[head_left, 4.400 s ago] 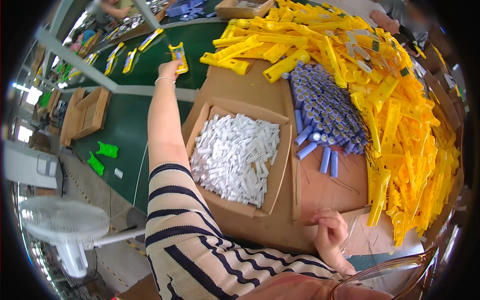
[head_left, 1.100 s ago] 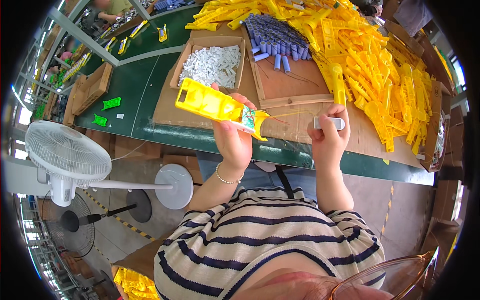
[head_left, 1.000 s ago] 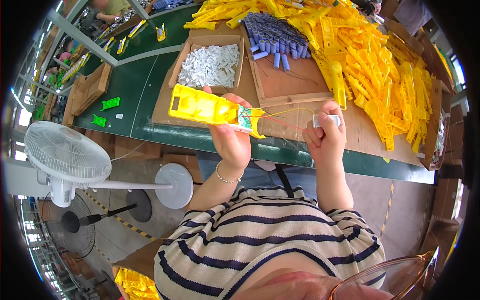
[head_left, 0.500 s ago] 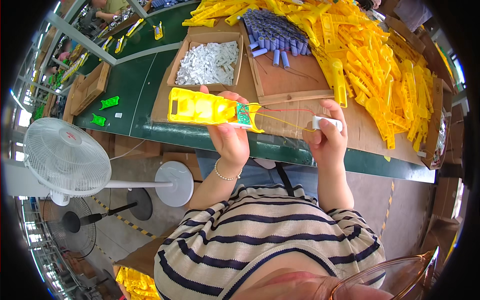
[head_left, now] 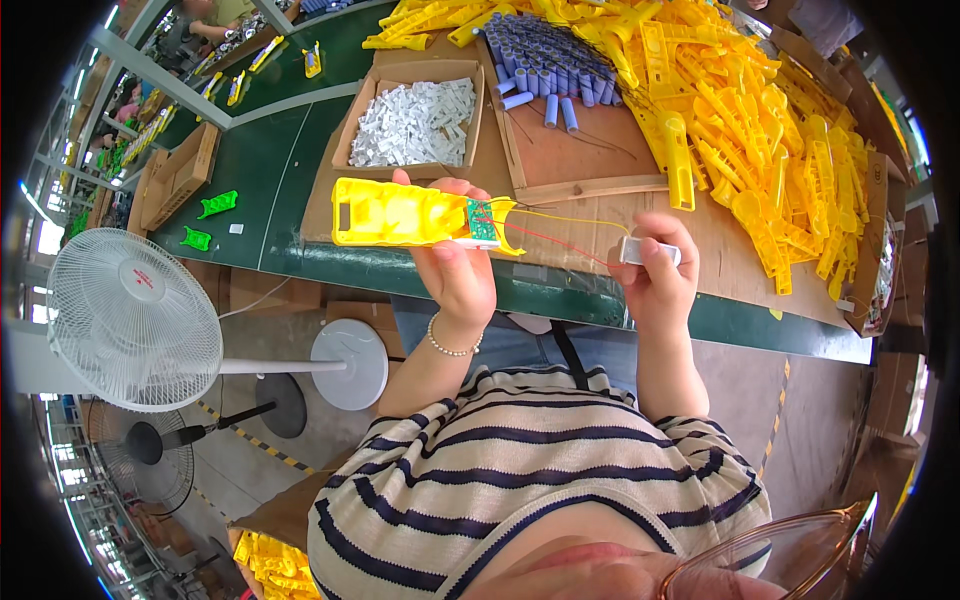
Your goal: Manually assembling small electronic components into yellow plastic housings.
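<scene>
My left hand (head_left: 459, 282) grips a yellow plastic housing (head_left: 392, 213) from below, its hollow inside facing up. A green circuit board (head_left: 480, 222) with a white edge sits at the housing's right end. Thin red and yellow wires (head_left: 565, 219) stretch from the board to a small white rectangular part (head_left: 649, 251). That part is pinched between the thumb and fingers of my right hand (head_left: 661, 280). Both hands are raised near the table's front edge.
A cardboard box of small white parts (head_left: 412, 122) stands behind the housing. Purple cylindrical cells (head_left: 555, 85) lie in a wooden-edged tray (head_left: 590, 190). Yellow housings (head_left: 750, 130) are heaped at right. Green plastic pieces (head_left: 218, 204) lie at left, beyond a white fan (head_left: 138, 318).
The white part in my right hand has turned, so the red and yellow wires have swapped places there. The housing has shifted slightly left.
</scene>
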Demonstrator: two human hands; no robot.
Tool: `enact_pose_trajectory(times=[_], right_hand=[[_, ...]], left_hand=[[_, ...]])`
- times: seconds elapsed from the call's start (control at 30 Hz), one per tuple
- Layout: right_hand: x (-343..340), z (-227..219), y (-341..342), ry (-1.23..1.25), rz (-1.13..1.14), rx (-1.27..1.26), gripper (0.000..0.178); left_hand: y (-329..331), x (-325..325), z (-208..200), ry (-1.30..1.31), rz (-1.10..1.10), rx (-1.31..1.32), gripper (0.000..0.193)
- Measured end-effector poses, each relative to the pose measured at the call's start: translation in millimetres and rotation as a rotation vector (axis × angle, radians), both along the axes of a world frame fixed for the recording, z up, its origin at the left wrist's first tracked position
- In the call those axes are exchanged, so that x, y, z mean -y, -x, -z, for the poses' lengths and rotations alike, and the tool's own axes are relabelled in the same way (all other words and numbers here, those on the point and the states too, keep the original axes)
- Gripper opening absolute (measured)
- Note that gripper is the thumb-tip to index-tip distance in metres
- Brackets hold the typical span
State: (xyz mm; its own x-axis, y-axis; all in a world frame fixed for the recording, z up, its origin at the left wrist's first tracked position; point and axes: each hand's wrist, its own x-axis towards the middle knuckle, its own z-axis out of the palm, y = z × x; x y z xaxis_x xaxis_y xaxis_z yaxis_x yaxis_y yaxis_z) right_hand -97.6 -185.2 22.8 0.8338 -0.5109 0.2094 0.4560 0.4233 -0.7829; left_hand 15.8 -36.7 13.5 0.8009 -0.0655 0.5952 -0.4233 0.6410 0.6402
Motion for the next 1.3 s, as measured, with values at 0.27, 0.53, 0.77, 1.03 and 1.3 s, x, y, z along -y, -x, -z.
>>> enact_pose_trajectory(times=[0.27, 0.53, 0.77, 1.03, 1.3], right_hand=[[3, -4, 5, 0.03, -0.146, 0.134, 0.021], [2, -8, 8, 0.338, -0.04, 0.094, 0.022], [9, -29, -3, 0.934, -0.325, 0.347, 0.025], [9, -40, -13, 0.94, 0.273, 0.191, 0.025], [2, -40, -12, 0.241, -0.18, -0.288, 0.035]], left_hand=[[-1, 2, 11, -0.17, -0.05, 0.055, 0.074], [-1, 2, 11, -0.156, 0.06, 0.004, 0.07], [-3, 1, 6, -0.045, 0.234, -0.242, 0.061], [-3, -12, 17, -0.749, 0.685, -0.105, 0.046], [8, -5, 24, -0.602, 0.667, -0.105, 0.046]])
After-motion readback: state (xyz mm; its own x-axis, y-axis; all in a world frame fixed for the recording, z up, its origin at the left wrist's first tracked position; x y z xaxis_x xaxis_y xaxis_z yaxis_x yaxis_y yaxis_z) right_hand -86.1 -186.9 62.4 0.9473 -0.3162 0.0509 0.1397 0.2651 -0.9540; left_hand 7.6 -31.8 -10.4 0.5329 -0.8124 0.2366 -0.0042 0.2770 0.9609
